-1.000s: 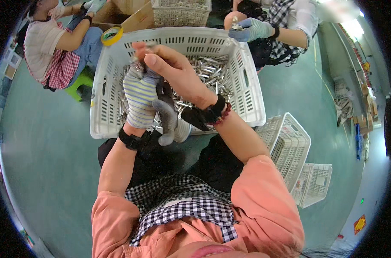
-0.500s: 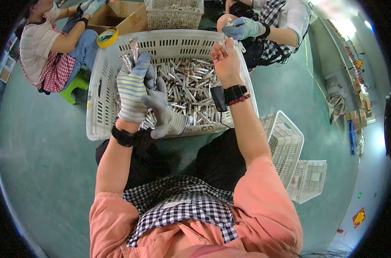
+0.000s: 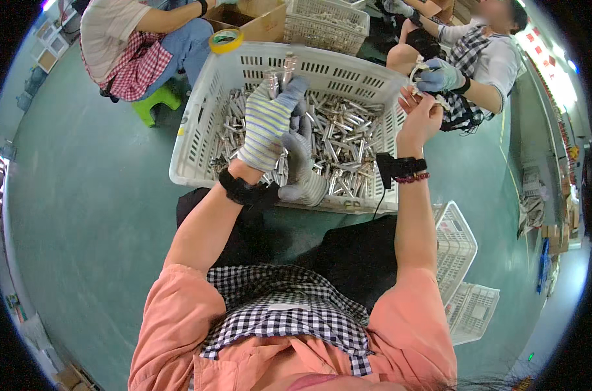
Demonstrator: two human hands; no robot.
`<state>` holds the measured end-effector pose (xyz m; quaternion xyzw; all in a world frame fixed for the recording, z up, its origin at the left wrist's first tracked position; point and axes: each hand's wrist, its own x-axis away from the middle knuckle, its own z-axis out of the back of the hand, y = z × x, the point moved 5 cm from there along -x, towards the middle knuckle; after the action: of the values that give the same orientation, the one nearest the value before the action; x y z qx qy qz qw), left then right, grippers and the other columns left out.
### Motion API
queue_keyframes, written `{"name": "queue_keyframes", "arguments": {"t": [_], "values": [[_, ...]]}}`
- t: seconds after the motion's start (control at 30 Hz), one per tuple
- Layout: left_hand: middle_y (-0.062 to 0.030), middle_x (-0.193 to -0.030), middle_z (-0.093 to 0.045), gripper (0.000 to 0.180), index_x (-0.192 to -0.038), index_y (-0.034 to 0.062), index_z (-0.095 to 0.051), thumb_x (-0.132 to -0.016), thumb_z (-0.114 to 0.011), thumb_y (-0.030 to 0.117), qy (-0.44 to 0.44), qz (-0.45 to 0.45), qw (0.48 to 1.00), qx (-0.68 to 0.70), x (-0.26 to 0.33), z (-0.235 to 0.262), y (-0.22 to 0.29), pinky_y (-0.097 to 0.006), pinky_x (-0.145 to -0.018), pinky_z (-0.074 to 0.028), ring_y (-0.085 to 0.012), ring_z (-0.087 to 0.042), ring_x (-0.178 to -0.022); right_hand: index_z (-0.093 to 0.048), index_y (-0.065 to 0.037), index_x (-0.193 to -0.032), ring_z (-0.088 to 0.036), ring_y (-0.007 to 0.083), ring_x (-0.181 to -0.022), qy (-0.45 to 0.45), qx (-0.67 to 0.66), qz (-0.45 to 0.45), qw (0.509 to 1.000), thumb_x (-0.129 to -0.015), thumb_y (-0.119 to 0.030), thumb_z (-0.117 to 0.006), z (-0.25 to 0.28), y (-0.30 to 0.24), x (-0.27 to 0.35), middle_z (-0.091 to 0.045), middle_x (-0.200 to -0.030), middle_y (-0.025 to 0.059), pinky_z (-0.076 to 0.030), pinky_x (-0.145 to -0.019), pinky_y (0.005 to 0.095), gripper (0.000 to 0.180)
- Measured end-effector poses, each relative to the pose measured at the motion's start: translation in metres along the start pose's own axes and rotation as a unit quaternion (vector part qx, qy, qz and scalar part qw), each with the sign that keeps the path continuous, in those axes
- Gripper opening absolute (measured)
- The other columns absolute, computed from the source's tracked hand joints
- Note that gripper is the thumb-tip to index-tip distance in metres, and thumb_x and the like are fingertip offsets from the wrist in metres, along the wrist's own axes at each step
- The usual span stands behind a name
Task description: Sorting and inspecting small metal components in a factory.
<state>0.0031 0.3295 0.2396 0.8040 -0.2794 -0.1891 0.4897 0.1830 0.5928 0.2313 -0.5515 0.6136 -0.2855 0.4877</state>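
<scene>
My gloved left fingers are closed around shiny metal tubes, above the frame's centre, a loose grey glove just beside. My bare right fingers, upper right, bunch near a co-worker's gloved hand; whether they grip anything I cannot tell. Below, a white crate holds more metal pieces.

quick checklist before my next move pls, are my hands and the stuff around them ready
1. Left hand gloved: ok
2. Metal pieces gripped: ok, ends sticking out past the left hand's fingers
3. Right hand gloved: not ok, bare
4. Loose glove put away: not ok, beside the left hand, over the white crate
5. Right hand clear of co-worker's gloved hand: not ok, very close
6. Right hand holding white pieces: cannot tell
</scene>
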Motion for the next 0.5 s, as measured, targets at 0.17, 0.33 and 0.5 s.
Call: {"name": "queue_keyframes", "arguments": {"t": [0.17, 0.33, 0.5], "values": [[0.0061, -0.063, -0.054, 0.019, -0.085, 0.0129, -0.062, -0.092, -0.076, 0.023, -0.018, -0.037, 0.997, -0.063, 0.003, 0.000, 0.003, -0.021, -0.044, -0.035, -0.0018, -0.046, -0.049, -0.054, -0.001, -0.101, -0.074, 0.0236, -0.079, -0.089, 0.082, 0.126, 0.985, -0.107, -0.018, -0.047, -0.023, -0.010, 0.018, -0.066, -0.089, 0.0115, -0.060, -0.062, 0.0326, 0.020], [0.0059, -0.063, -0.056, 0.020, -0.084, 0.0118, -0.063, -0.092, -0.076, 0.024, -0.007, 0.028, 0.998, -0.064, 0.008, 0.001, 0.002, -0.021, -0.044, -0.034, -0.0027, -0.047, -0.049, -0.061, 0.005, -0.106, -0.073, 0.0173, -0.076, -0.339, 0.120, -0.077, 0.930, -0.107, -0.019, -0.051, -0.069, -0.023, 0.068, -0.069, -0.087, 0.0095, -0.058, -0.062, 0.0282, 0.026], [0.0061, -0.063, -0.057, 0.022, -0.082, 0.0112, -0.066, -0.091, -0.078, 0.027, -0.043, 0.024, 0.999, -0.018, 0.002, -0.007, 0.000, -0.022, -0.046, -0.035, -0.0024, -0.048, -0.051, -0.070, 0.001, -0.110, -0.062, 0.0058, -0.066, -0.429, 0.179, -0.075, 0.882, -0.107, -0.022, -0.053, -0.087, -0.045, 0.097, -0.068, -0.077, 0.0013, -0.052, -0.062, 0.0232, 0.029]]}}
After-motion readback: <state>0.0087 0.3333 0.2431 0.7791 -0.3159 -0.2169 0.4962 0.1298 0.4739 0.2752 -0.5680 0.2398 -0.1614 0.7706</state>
